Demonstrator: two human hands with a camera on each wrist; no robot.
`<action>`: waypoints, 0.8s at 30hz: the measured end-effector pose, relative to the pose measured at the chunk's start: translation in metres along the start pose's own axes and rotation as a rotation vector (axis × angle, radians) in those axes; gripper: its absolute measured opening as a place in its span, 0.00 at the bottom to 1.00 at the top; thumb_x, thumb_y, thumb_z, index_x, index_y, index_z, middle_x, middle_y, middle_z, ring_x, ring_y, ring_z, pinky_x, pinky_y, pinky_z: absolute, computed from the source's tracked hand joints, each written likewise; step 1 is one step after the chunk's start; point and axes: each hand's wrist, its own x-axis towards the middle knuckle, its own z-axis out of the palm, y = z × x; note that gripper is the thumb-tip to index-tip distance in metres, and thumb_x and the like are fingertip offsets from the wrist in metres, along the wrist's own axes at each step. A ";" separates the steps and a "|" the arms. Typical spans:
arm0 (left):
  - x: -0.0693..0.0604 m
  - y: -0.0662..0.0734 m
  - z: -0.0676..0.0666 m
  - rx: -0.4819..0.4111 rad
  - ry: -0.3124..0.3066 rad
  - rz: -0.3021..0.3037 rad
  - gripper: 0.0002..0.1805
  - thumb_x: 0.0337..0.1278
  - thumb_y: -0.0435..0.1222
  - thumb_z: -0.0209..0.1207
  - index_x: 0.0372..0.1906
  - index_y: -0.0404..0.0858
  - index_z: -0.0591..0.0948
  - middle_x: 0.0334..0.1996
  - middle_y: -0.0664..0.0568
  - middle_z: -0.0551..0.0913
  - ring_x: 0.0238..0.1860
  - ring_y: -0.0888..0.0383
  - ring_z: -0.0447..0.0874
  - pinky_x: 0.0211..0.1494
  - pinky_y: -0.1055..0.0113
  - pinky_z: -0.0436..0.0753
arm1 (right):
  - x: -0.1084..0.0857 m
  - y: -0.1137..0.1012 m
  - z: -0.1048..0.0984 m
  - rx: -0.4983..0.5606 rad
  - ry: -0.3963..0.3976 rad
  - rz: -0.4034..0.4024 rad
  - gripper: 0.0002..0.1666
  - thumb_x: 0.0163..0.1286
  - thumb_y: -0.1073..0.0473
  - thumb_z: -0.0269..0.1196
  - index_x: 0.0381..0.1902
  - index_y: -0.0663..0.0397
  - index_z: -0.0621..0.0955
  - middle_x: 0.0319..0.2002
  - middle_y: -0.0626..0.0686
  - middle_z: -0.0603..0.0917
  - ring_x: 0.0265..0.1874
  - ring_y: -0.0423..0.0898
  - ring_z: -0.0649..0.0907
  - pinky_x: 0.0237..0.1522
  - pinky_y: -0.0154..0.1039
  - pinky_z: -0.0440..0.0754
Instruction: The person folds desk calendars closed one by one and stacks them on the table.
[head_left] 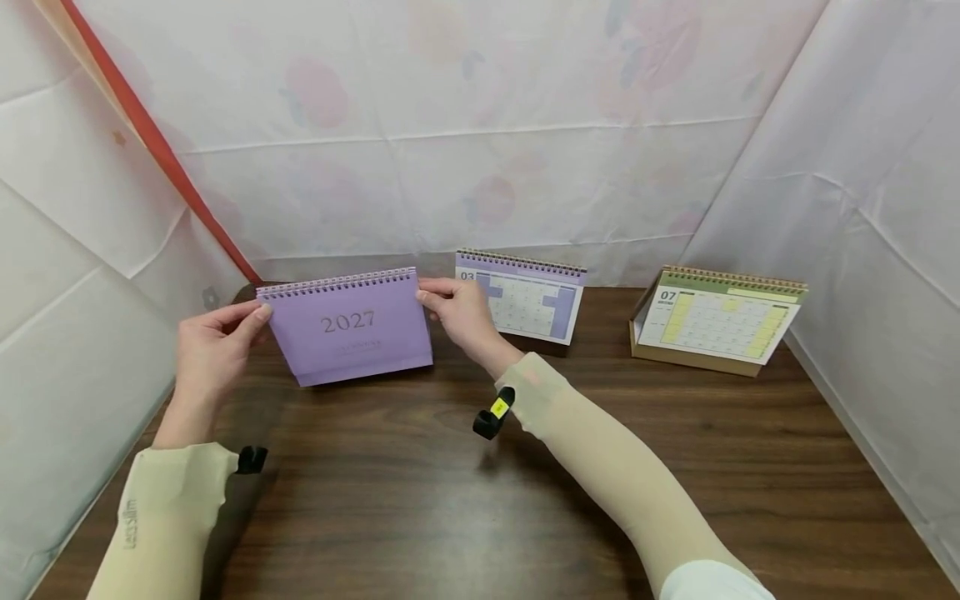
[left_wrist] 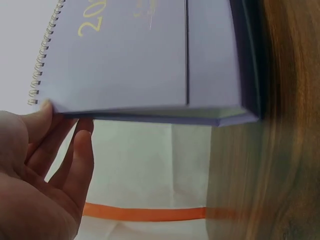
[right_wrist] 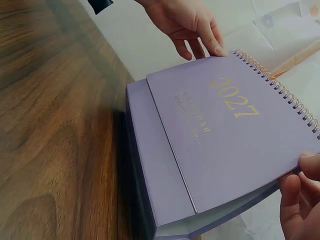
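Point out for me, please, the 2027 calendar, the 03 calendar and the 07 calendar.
2027 calendar (head_left: pixel 349 335), head view: on the purple front, just below the year.
03 calendar (head_left: pixel 527 303), head view: on its date grid.
07 calendar (head_left: pixel 722 322), head view: on its date grid.

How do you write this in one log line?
left hand: pinches purple calendar, upper left corner | right hand: pinches its upper right edge | 03 calendar: partly behind right hand | 07 calendar: farther right

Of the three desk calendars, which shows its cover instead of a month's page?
The purple 2027 calendar, held by the left hand and right hand; the middle calendar shows page 03, the green-topped calendar page 07.
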 end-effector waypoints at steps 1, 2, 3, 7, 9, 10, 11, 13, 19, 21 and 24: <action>-0.002 0.001 0.000 0.011 -0.012 0.011 0.24 0.62 0.46 0.66 0.53 0.30 0.85 0.28 0.72 0.84 0.28 0.71 0.82 0.32 0.80 0.79 | -0.003 -0.001 -0.003 -0.008 -0.007 -0.002 0.13 0.69 0.60 0.67 0.50 0.53 0.88 0.46 0.48 0.88 0.31 0.46 0.83 0.32 0.38 0.81; -0.005 0.002 0.000 0.018 -0.025 0.020 0.24 0.62 0.45 0.66 0.53 0.30 0.85 0.28 0.73 0.84 0.29 0.71 0.82 0.33 0.80 0.78 | -0.006 -0.001 -0.006 -0.018 -0.014 -0.006 0.13 0.69 0.60 0.67 0.50 0.54 0.88 0.45 0.48 0.88 0.31 0.48 0.83 0.32 0.39 0.80; -0.007 0.003 -0.001 0.022 -0.036 0.028 0.24 0.62 0.45 0.66 0.53 0.30 0.85 0.29 0.73 0.84 0.30 0.72 0.82 0.33 0.81 0.78 | -0.008 -0.002 -0.009 -0.023 -0.020 -0.009 0.13 0.70 0.60 0.66 0.50 0.54 0.88 0.45 0.49 0.88 0.32 0.49 0.83 0.31 0.39 0.79; -0.014 0.010 -0.001 0.037 -0.070 0.072 0.22 0.62 0.43 0.67 0.52 0.30 0.85 0.29 0.75 0.83 0.31 0.73 0.80 0.34 0.81 0.77 | -0.020 -0.008 -0.022 -0.017 -0.042 0.001 0.13 0.70 0.60 0.66 0.50 0.56 0.87 0.45 0.50 0.87 0.35 0.56 0.83 0.32 0.39 0.79; -0.017 0.015 0.000 0.059 -0.084 0.103 0.21 0.62 0.43 0.67 0.51 0.31 0.86 0.30 0.77 0.83 0.32 0.73 0.79 0.34 0.81 0.76 | -0.026 -0.012 -0.028 -0.002 -0.040 0.008 0.13 0.69 0.61 0.67 0.50 0.57 0.87 0.46 0.51 0.87 0.37 0.57 0.83 0.33 0.38 0.81; -0.018 0.018 0.001 0.069 -0.089 0.120 0.20 0.62 0.43 0.67 0.50 0.31 0.86 0.30 0.78 0.83 0.32 0.73 0.79 0.34 0.81 0.76 | -0.028 -0.014 -0.032 0.004 -0.038 0.008 0.13 0.69 0.62 0.67 0.50 0.58 0.87 0.48 0.51 0.86 0.37 0.57 0.83 0.34 0.38 0.81; -0.020 0.020 0.002 0.077 -0.094 0.137 0.19 0.62 0.43 0.67 0.50 0.32 0.87 0.30 0.79 0.82 0.33 0.73 0.79 0.35 0.81 0.76 | -0.031 -0.015 -0.035 0.007 -0.034 0.008 0.13 0.69 0.62 0.67 0.49 0.58 0.87 0.49 0.51 0.86 0.37 0.55 0.83 0.35 0.37 0.82; -0.022 0.026 0.004 0.088 -0.105 0.163 0.19 0.63 0.43 0.66 0.49 0.33 0.87 0.31 0.78 0.83 0.33 0.72 0.78 0.35 0.81 0.75 | -0.037 -0.019 -0.042 0.008 -0.030 0.001 0.13 0.68 0.62 0.67 0.49 0.60 0.87 0.51 0.51 0.86 0.38 0.52 0.84 0.37 0.38 0.83; -0.032 0.040 0.020 0.037 -0.129 0.214 0.14 0.63 0.40 0.66 0.48 0.35 0.88 0.35 0.72 0.85 0.36 0.71 0.80 0.38 0.80 0.76 | -0.059 -0.022 -0.068 0.022 -0.018 -0.008 0.13 0.68 0.64 0.67 0.48 0.65 0.87 0.52 0.55 0.85 0.34 0.44 0.83 0.37 0.41 0.83; -0.036 0.044 0.027 0.022 -0.137 0.260 0.12 0.62 0.37 0.67 0.46 0.35 0.89 0.35 0.65 0.87 0.35 0.70 0.80 0.37 0.80 0.76 | -0.067 -0.020 -0.078 0.035 -0.010 -0.002 0.13 0.68 0.65 0.67 0.48 0.67 0.86 0.52 0.56 0.85 0.32 0.41 0.82 0.36 0.38 0.82; -0.043 0.052 0.041 0.012 -0.156 0.340 0.09 0.60 0.34 0.68 0.43 0.34 0.89 0.37 0.52 0.89 0.36 0.71 0.81 0.38 0.79 0.76 | -0.077 -0.016 -0.096 0.027 0.003 -0.022 0.12 0.67 0.67 0.66 0.46 0.70 0.86 0.52 0.59 0.84 0.31 0.40 0.82 0.34 0.36 0.82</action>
